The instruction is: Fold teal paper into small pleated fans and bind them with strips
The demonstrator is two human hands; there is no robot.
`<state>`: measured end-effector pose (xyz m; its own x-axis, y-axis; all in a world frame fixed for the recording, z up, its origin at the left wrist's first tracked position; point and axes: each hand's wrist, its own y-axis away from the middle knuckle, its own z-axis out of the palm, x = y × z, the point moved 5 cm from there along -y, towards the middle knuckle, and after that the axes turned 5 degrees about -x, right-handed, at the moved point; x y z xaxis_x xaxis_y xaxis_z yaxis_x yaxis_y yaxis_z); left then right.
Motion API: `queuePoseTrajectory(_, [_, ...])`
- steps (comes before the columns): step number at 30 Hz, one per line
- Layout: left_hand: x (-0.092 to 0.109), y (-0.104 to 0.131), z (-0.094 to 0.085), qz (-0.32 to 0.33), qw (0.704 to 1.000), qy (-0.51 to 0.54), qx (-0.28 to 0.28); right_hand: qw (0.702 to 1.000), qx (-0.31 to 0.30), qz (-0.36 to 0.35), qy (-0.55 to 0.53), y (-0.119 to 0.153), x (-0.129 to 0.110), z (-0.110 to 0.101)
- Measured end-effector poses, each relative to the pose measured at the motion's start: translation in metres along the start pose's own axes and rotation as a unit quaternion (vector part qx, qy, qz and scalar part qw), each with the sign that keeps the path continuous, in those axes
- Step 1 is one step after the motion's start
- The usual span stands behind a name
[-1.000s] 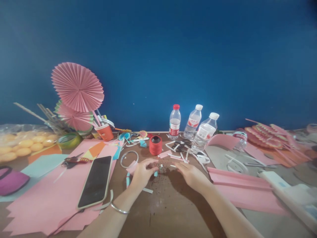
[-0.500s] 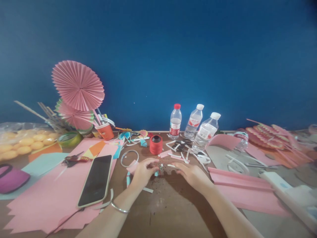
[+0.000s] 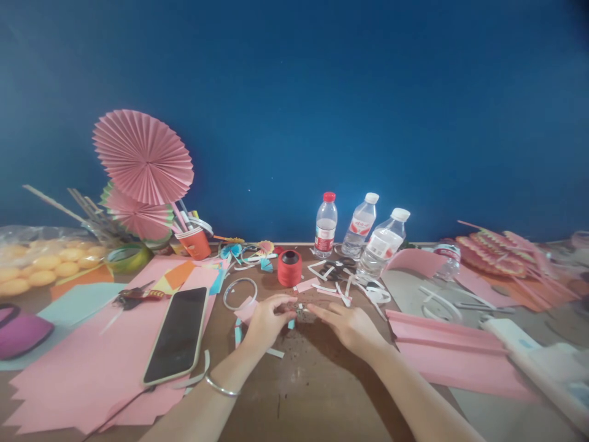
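Observation:
My left hand (image 3: 269, 319), with a silver bangle on its wrist, is closed, thumb and forefinger curled together around something too small to make out. My right hand (image 3: 352, 328) reaches in from the other side, fingers pressed together and fingertips close to the left ones. Between them shows a tiny white piece (image 3: 301, 306); whether it is gripped or lies on the table is unclear. Blue paper bits (image 3: 291, 323) and dark specks are around the fingertips. Just beyond stands a red spool (image 3: 289, 269). A metal ring (image 3: 240, 293) lies by my left hand.
Behind stand several water bottles (image 3: 326, 227) among white strips and black scissors (image 3: 338, 269). A phone (image 3: 177, 334) lies on pink paper (image 3: 87, 362) at left, near an orange cup (image 3: 196, 244) and pink paper fans (image 3: 145, 156). Folded pink paper (image 3: 460, 350) is at right.
My right hand has moved left, bringing its fingertips closer to my left hand. My left hand has stayed almost in place.

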<state>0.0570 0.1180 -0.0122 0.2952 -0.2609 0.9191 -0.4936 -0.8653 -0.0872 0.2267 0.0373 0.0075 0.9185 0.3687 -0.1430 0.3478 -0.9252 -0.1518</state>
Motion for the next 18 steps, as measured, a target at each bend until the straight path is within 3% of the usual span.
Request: queuePoseTrajectory(18, [-0.0024, 0.0015, 0.0017, 0.003, 1.000, 0.006, 0.002, 0.996, -0.020, 0.014, 0.082, -0.0010, 0.0002, 0.0086])
